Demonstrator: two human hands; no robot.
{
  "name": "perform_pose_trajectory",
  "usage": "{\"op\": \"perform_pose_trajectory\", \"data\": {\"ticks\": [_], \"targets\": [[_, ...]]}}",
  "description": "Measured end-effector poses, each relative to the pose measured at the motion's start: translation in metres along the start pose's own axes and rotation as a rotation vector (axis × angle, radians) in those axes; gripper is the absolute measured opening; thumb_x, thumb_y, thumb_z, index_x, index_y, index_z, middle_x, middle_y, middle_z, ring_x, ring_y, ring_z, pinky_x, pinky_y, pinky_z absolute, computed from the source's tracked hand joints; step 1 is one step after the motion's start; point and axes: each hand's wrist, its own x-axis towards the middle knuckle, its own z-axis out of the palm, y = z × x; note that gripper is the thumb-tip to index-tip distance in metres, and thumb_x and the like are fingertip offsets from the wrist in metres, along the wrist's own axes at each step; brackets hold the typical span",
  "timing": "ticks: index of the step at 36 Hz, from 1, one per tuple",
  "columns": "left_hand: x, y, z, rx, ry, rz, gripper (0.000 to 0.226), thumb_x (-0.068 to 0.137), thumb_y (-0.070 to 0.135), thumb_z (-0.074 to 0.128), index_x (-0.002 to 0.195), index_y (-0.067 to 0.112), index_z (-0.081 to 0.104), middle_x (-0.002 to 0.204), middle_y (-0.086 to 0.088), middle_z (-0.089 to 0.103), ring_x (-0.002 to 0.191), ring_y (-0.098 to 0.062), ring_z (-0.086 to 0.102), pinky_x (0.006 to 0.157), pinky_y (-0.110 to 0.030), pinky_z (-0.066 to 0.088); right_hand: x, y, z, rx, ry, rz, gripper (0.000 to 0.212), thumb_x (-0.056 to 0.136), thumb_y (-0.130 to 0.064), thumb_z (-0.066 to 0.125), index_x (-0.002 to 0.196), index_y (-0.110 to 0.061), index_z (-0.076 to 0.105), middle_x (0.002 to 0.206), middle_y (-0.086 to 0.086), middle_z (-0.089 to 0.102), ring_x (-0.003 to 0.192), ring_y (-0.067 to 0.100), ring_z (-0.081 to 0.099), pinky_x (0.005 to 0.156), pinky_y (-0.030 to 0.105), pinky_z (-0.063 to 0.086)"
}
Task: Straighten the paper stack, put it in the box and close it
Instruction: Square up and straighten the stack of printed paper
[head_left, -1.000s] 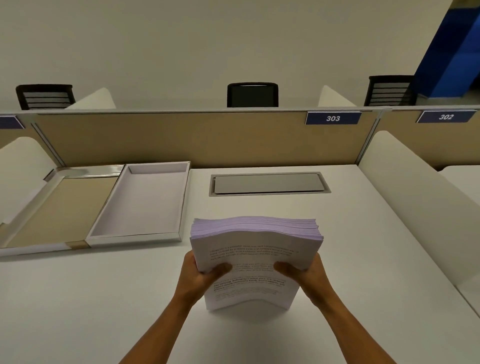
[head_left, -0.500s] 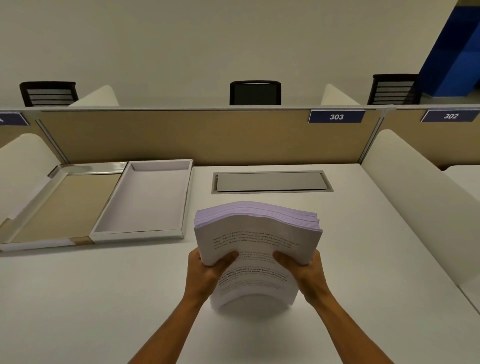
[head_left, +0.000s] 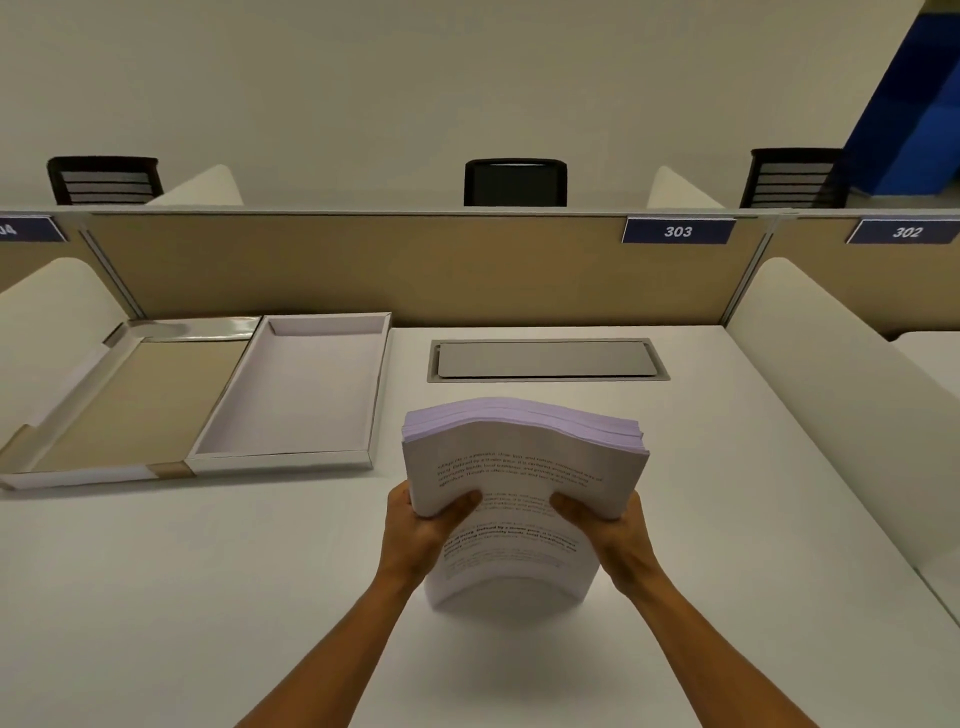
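Note:
A thick stack of printed white paper (head_left: 524, 467) stands on its lower edge on the white desk, bowed and leaning toward me. My left hand (head_left: 421, 525) grips its left side and my right hand (head_left: 613, 525) grips its right side, thumbs on the front sheet. The top edges of the sheets are slightly stepped. To the left lies the open box: a shallow white tray (head_left: 228, 452) with nothing in it, and its lid (head_left: 78, 475) folded flat beside it, brown inside.
A grey cable-hatch cover (head_left: 545, 359) is set into the desk behind the stack. A tan partition (head_left: 363, 265) closes the back, white curved dividers (head_left: 831, 374) flank the sides. Black chairs stand beyond the partition.
The stack has been lifted a little and tipped toward me, bowing more; both hands have kept their grip on its sides.

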Motion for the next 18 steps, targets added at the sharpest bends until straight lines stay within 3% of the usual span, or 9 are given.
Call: {"op": "perform_pose_trajectory", "data": {"ticks": [8,11,15,18], "targets": [[0.007,0.007,-0.002,-0.013,-0.015,0.023,0.051,0.068,0.022,0.077,0.117,0.012,0.068,0.103,-0.003,0.074,0.089,-0.025,0.072,0.069,-0.035,0.064,0.006,-0.007,-0.004,-0.018,0.007,-0.028,0.051,0.071,-0.017,0.072,0.097,-0.061,0.070,0.098,-0.018,0.076,0.095,0.017,0.073,0.068,0.030,0.063],[0.002,0.000,-0.003,0.000,-0.036,-0.004,0.044,0.068,0.023,0.077,0.111,0.021,0.068,0.100,0.001,0.074,0.091,-0.023,0.072,0.069,-0.035,0.065,0.002,0.001,-0.004,-0.029,0.002,-0.011,0.050,0.072,-0.016,0.072,0.098,-0.059,0.071,0.100,-0.014,0.077,0.097,0.019,0.073,0.071,0.036,0.064],[-0.002,-0.007,-0.005,-0.018,-0.026,-0.041,0.043,0.067,0.023,0.077,0.108,0.029,0.066,0.092,0.017,0.076,0.094,-0.015,0.072,0.070,-0.031,0.064,0.001,0.005,-0.001,-0.035,-0.024,0.015,0.050,0.072,-0.016,0.072,0.094,-0.060,0.071,0.097,-0.017,0.077,0.095,0.016,0.073,0.066,0.028,0.062],[-0.003,-0.006,-0.006,-0.012,-0.050,-0.032,0.043,0.068,0.022,0.077,0.110,0.031,0.068,0.096,0.017,0.075,0.097,-0.016,0.071,0.070,-0.031,0.064,0.001,0.005,-0.002,-0.040,-0.022,0.020,0.051,0.072,-0.016,0.072,0.095,-0.062,0.070,0.098,-0.019,0.076,0.096,0.015,0.073,0.066,0.027,0.062]]}}
